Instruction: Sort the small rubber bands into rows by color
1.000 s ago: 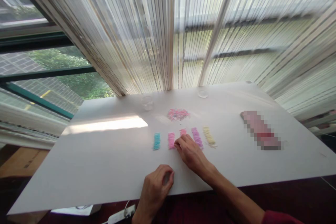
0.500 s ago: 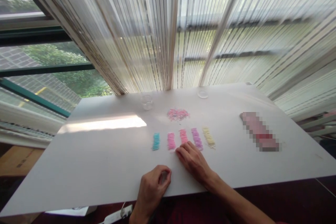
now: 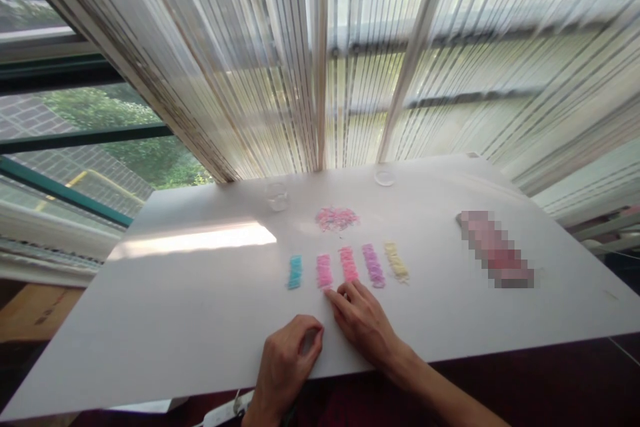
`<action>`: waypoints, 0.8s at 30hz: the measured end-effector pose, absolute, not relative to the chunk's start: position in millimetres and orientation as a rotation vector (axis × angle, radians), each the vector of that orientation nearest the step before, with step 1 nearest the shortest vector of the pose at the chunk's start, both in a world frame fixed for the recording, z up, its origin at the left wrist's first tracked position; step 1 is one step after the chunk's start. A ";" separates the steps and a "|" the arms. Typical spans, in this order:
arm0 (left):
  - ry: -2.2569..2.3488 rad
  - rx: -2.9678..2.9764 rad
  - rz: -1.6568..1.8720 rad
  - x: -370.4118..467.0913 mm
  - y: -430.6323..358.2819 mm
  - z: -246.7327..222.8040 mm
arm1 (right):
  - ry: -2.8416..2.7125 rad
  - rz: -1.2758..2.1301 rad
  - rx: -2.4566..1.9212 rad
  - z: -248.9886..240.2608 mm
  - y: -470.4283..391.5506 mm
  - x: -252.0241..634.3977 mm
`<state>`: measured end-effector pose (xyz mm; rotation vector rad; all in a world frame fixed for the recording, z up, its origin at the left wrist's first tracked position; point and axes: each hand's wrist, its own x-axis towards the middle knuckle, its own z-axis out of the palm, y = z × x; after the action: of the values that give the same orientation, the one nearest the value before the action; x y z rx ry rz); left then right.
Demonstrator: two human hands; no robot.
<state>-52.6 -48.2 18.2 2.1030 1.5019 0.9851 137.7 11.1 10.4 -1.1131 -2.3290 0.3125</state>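
Note:
Several small strips of coloured pieces lie in a row on the white table: blue (image 3: 295, 271), pink (image 3: 324, 271), coral pink (image 3: 349, 263), purple (image 3: 373, 265) and pale yellow (image 3: 397, 263). Behind them is a loose mixed pile (image 3: 337, 219), mostly pink. My right hand (image 3: 361, 317) rests just below the pink and coral strips, a fingertip at the pink strip's lower end; its fingers are bent, and whether they hold anything is too small to tell. My left hand (image 3: 293, 353) rests near the front edge, thumb and forefinger pinched together; anything between them is too small to make out.
A clear round container (image 3: 277, 196) and a clear round lid (image 3: 385, 177) stand along the back of the white table (image 3: 190, 307). On the right lies a pixelated pinkish object (image 3: 495, 250). Striped curtains hang behind, and a cardboard box (image 3: 35, 312) is at the left.
My right hand has shifted slightly left and down, its forefinger now stretched toward the pink strip's lower end. More of the coral strip shows. My left hand keeps its pinch.

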 end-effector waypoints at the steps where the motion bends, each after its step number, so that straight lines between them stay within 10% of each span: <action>1: 1.507 2.107 0.980 -53.4 -48.1 18.5 | -2.325 0.315 -1.117 10.3 11.9 135.5; 24: 1.932 2.167 0.915 -107.1 -12.9 23.0 | -1.998 0.453 -1.177 0.0 -17.8 181.5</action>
<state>-107.1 -12.9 23.0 2.1671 1.9321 0.9151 181.5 -17.8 0.0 -1.1770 -1.9979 0.4532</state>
